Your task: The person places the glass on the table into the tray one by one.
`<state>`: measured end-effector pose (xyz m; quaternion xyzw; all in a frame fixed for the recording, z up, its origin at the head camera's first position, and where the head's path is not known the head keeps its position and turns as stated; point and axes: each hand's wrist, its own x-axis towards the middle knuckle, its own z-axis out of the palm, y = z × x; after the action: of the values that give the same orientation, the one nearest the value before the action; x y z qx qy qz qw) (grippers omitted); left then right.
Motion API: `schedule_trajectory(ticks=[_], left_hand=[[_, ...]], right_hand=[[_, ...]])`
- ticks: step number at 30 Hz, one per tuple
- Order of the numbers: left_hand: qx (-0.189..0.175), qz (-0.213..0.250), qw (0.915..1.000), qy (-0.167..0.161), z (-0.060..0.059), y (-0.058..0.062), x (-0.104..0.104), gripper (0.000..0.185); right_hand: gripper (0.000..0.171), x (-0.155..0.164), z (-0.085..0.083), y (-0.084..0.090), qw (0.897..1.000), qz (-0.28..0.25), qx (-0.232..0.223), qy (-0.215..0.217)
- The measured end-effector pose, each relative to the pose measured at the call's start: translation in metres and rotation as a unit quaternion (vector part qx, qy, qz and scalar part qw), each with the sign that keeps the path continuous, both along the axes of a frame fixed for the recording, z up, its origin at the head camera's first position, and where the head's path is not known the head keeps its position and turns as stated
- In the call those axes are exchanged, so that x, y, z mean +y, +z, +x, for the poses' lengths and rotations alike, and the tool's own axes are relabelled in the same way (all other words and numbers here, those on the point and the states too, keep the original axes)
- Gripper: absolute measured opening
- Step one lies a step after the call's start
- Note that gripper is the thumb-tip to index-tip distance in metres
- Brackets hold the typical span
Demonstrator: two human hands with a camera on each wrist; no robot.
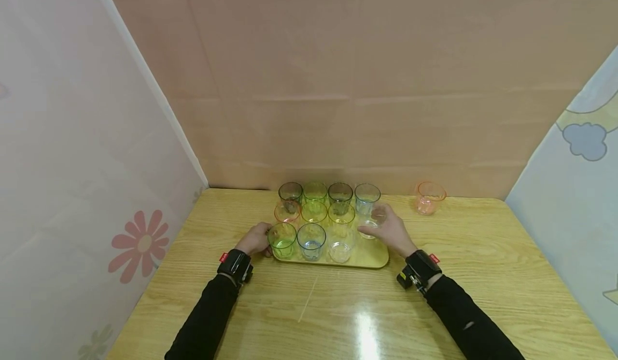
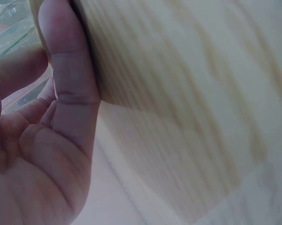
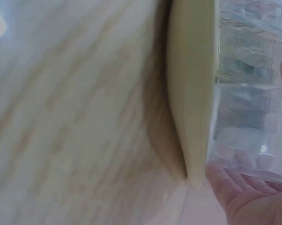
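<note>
Clear glass [image 1: 370, 225]: it stands at the right side of the yellow tray [image 1: 379, 258], in the middle row, just beside a yellow-tinted glass [image 1: 341, 216] and in front of a bluish one [image 1: 367, 196].
Right hand [image 1: 393, 230]: your fingers curl round the clear glass and grip it; the right wrist view shows the ribbed wall of the glass [image 3: 253, 93] against your palm, with the tray edge [image 3: 192, 93] beside it.
Left hand [image 1: 256, 239]: it lies at the left end of the tray, next to the green glass [image 1: 282, 240]; the fingers look lightly bent against the tray edge, but I cannot tell if they really grip it.
Advice for this step: I judge the glasses stand very close, so move the clear glass straight and slowly, keep it upright, and do not let it knock the neighbours. Keep your left hand steady on the tray so it does not slide.
Other things: an orange glass [image 1: 429, 197] stands alone on the wooden table [image 1: 483, 295], well apart from the tray.
</note>
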<state>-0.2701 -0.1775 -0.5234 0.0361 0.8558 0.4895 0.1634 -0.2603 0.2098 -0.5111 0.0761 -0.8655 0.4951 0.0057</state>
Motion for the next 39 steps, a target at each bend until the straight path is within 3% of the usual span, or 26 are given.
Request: schedule_trajectory(ticks=[12, 25, 39], left_hand=[[0.000, -0.012, 0.9999, -0.003, 0.000, 0.002, 0.000, 0.015], [0.000, -0.002, 1.0000, 0.001, 0.002, 0.003, 0.001, 0.012], [0.003, -0.013, 0.9999, 0.002, 0.003, 0.005, 0.001, 0.010]], right_hand=[[0.094, -0.007, 0.000, 0.003, 0.999, 0.040, -0.011, -0.002], [0.108, 0.000, 0.000, 0.004, 0.998, 0.061, -0.017, -0.014], [0.098, 0.019, -0.001, 0.010, 1.000, 0.000, 0.018, -0.008]])
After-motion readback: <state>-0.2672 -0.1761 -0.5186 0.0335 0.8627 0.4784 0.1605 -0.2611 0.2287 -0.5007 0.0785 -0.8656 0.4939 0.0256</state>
